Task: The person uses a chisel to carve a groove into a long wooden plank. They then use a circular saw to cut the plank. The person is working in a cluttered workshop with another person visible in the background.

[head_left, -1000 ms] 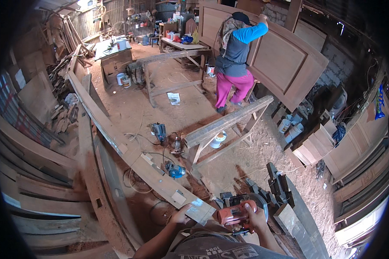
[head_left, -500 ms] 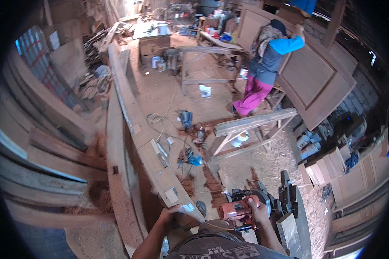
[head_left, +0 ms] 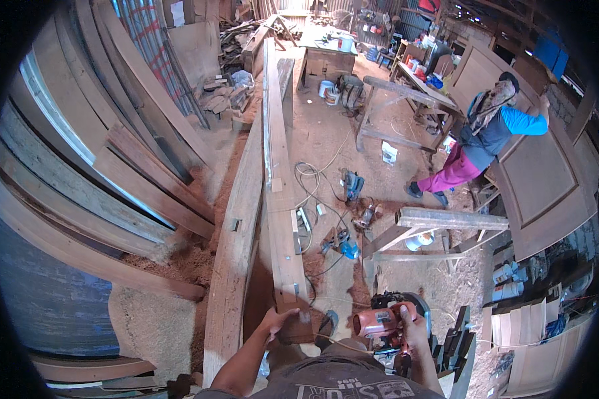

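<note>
My right hand (head_left: 414,334) is wrapped round the handle of a red circular saw (head_left: 375,323), held off to the right of the long wooden beam (head_left: 283,229). The saw's dark round guard is on its far right side. At the beam's near end, my left hand (head_left: 273,322) grips the wood, with its thumb across the top and some fingers hidden at the side. A small wood block (head_left: 287,298) lies on the beam just beyond that hand.
A second thick beam (head_left: 231,266) runs alongside on the left. Power tools, including a blue one (head_left: 347,246), and cords lie on the floor ahead. A wooden trestle (head_left: 446,219) stands to the right. Beyond it, a co-worker (head_left: 489,133) handles a large panelled door (head_left: 539,169).
My view has swung left, so the beam and the room appear farther right. Both hands keep their hold, on the beam and the saw. The co-worker's legs are now farther apart.
</note>
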Demonstrator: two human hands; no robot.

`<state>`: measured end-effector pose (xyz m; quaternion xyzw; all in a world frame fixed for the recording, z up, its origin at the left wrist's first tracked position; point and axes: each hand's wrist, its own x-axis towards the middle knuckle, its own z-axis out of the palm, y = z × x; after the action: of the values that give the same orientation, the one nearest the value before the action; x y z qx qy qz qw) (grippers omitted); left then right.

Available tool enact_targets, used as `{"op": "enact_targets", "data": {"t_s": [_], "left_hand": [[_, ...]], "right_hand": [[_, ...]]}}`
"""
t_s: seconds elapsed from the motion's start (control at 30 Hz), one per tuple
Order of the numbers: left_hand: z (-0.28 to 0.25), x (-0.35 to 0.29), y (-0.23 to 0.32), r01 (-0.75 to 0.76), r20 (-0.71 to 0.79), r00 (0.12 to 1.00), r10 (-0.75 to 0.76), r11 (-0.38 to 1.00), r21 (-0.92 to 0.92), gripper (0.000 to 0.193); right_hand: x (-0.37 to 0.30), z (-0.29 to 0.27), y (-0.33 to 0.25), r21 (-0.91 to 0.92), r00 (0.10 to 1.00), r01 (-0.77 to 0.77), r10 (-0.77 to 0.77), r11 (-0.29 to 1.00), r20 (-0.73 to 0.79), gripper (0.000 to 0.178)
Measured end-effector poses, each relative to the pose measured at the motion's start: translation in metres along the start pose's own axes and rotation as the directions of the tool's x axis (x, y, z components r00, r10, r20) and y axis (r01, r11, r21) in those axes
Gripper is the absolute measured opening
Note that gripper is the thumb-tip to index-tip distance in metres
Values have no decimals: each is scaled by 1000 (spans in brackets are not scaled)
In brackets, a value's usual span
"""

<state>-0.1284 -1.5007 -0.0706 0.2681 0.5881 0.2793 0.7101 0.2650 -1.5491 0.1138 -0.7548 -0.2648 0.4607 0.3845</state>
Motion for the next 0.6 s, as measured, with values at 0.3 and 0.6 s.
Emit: {"op": "enact_targets", "data": {"t_s": [0.3,0.6], "left_hand": [[84,-43,28,68,-511,790,339,780,622,151],[97,-30,13,182,-548,700,459,627,758,137]], "right_hand": [[34,11,5,-33,998,-1,3,999,66,52],[70,22,26,-72,981,101,-87,992,175,47]]}}
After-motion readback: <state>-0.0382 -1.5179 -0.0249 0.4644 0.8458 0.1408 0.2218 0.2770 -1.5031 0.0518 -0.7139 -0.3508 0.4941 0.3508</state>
